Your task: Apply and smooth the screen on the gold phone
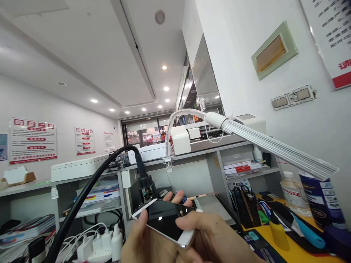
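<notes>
Fingers of both hands are curled around a smartphone (164, 219) with a white-silver frame and a dark, glossy screen. The left hand (134, 241) clasps its left edge, and the right hand (208, 233) grips the right side with the thumb across the glass. Fingertips (175, 197) show past the far edge, though it is hard to tell which hand they belong to. The phone is held tilted in the air, near the viewer and touching nothing but the hands.

To the right lies a yellow counter (298, 252) holding a yellow bottle (279, 235) and a blue-handled tool (309, 233). A ribbed white lamp head (279, 148) on a white gooseneck arm reaches overhead at far right. To the left, a thick black cable (75, 202) arcs just beside the hands, and white power adapters (94, 246) sit near the lower left edge. Open air lies above the phone, below the lamp.
</notes>
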`<action>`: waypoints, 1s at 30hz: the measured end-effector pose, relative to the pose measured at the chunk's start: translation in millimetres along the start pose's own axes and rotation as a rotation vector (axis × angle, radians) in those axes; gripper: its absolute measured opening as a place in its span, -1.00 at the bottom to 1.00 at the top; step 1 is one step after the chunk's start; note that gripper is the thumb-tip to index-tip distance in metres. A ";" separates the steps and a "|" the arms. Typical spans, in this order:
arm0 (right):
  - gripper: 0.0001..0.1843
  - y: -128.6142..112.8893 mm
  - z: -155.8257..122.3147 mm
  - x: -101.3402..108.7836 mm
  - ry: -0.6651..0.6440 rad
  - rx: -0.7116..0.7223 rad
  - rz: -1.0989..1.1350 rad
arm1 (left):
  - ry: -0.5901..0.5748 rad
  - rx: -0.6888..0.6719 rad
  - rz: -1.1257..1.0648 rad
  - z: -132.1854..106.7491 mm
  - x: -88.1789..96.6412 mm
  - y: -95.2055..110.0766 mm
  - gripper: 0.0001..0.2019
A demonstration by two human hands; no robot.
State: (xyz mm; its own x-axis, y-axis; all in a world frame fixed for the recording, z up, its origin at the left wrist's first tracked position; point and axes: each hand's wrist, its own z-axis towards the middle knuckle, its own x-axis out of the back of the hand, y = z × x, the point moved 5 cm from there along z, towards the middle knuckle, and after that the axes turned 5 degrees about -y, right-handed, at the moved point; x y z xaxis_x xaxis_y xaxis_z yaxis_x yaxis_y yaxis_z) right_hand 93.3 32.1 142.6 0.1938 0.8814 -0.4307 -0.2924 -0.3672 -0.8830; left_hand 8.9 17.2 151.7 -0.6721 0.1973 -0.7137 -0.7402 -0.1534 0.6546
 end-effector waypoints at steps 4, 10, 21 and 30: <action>-0.20 7.6 12.0 0.7 0.027 -0.075 -0.054 | 0.155 0.001 -0.020 15.1 7.5 9.5 -0.42; 0.00 8.9 17.1 -2.2 0.044 -0.033 -0.004 | 0.326 0.053 -0.048 22.1 23.4 9.0 -0.46; -0.07 14.2 16.2 -6.7 0.125 -0.097 -0.019 | 0.345 0.011 0.004 20.1 19.6 9.7 -0.55; -0.16 19.7 14.7 -6.6 0.075 -0.090 0.042 | 0.311 0.031 -0.019 19.9 22.8 9.4 -0.62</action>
State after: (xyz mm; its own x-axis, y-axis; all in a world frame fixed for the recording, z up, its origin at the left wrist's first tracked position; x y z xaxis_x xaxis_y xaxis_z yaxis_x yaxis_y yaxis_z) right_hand 72.5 23.4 130.8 0.2539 0.8411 -0.4776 -0.2171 -0.4316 -0.8755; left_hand -13.0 39.6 146.5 -0.6356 -0.1061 -0.7647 -0.7550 -0.1216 0.6444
